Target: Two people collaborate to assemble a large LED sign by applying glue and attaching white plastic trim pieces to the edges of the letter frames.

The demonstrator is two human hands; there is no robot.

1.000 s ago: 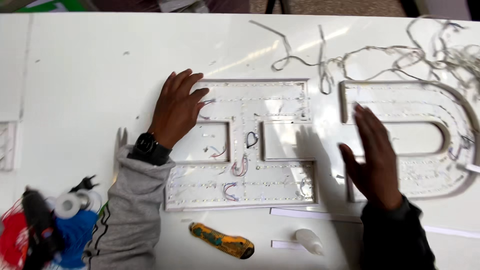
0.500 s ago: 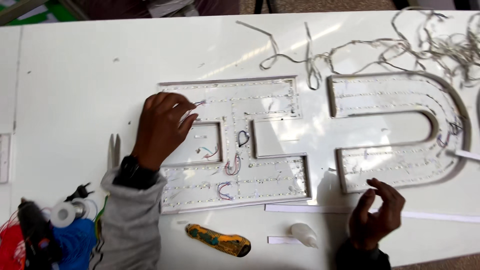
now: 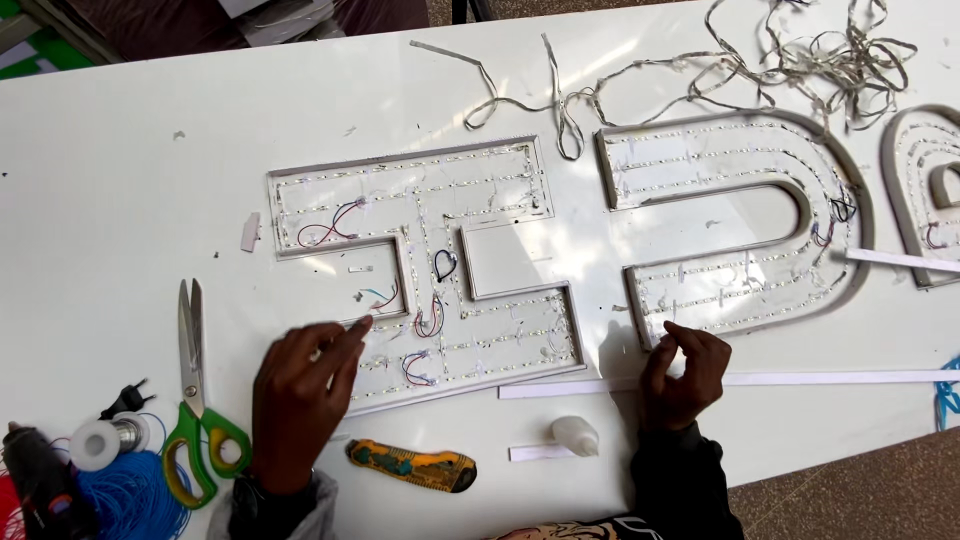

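Fingers (image 3: 345, 335) splayed on letter tray (image 3: 420, 250) — right curled, perhaps pinching

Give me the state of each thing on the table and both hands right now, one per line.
Left hand: empty, fingertips on the angular sign letter.
Right hand: fingers pinched together at the curved sign letter's lower corner; any grip unclear.
Scissors: closed, lying flat.
Utility knife: lying flat, blade not visible.
Small white bottle: on its side.
Loose strips: tangled.
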